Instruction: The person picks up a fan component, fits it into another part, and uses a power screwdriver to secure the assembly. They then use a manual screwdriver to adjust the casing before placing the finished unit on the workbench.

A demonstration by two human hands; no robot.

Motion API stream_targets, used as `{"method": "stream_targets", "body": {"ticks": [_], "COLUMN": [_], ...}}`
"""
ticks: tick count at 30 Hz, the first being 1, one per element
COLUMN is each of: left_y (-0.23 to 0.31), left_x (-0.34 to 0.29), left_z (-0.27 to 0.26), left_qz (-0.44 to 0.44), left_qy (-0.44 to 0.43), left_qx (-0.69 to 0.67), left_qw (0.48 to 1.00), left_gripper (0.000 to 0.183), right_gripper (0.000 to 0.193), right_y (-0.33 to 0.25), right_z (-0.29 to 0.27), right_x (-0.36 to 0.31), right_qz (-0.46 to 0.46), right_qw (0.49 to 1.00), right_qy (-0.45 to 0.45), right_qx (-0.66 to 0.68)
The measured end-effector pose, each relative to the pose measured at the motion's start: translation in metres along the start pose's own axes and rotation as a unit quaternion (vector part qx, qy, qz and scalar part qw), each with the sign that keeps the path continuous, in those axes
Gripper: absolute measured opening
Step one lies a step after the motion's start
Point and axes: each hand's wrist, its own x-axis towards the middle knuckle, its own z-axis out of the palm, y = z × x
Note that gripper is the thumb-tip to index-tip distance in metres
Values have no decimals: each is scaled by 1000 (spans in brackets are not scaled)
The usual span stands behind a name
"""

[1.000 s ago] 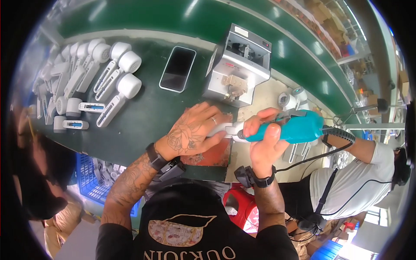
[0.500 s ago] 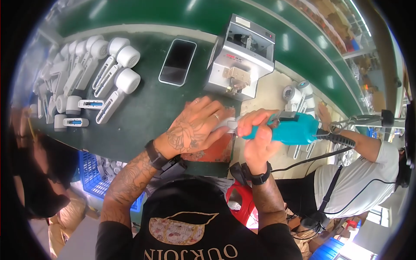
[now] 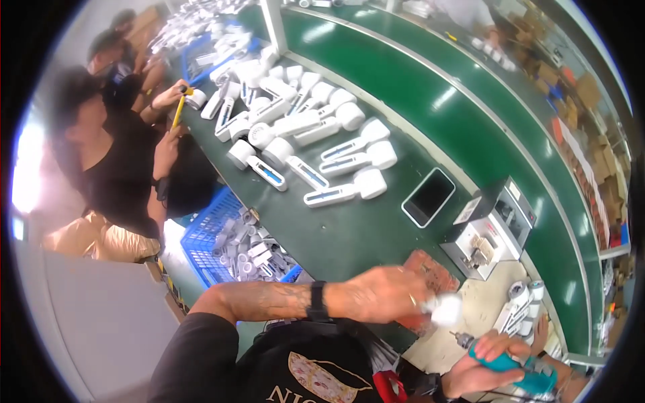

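Observation:
My left hand (image 3: 386, 294) is closed around a white handheld unit with a round head (image 3: 446, 310); motion smears it, and its handle is mostly hidden by my fingers. Beneath and beyond that hand lies a worn red mat (image 3: 433, 270) at the bench edge. At the lower right, my right hand (image 3: 489, 354) grips a teal electric screwdriver (image 3: 507, 366), its bit pointing up and left toward the white unit. Bit and unit are apart.
Many similar white units (image 3: 302, 121) cover the green bench (image 3: 336, 245) on the left. A phone (image 3: 428, 197) and a silver boxy machine (image 3: 490, 228) stand farther right. Units lie at right (image 3: 521, 309). A blue basket (image 3: 201, 242) holds grey parts. A co-worker (image 3: 114, 161) sits at left.
My view has swung left, bringing in co-workers and more of the bench. The white unit has come away from the screwdriver bit; both hands keep hold of their things.

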Motion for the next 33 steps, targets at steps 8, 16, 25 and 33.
{"method": "stream_targets", "body": {"ticks": [8,16,25,33], "left_y": [-165,-291,-343,-224], "left_x": [-104,-146,-163,-33], "left_z": [-152,-261,-285,-203], "left_qz": [-363,-385,-438,-119], "left_qy": [557,508,343,429], "left_qx": [-199,204,329,135], "left_qw": [720,743,763,885], "left_gripper": [45,50,57,21], "right_gripper": [61,56,62,66], "right_y": [16,17,17,17], "right_z": [1,5,1,-18], "right_x": [-22,-32,-44,-51], "right_qz": [54,48,69,80], "right_qw": [990,992,987,984], "right_qy": [83,59,37,14], "right_qx": [-103,-105,-142,-162]}}
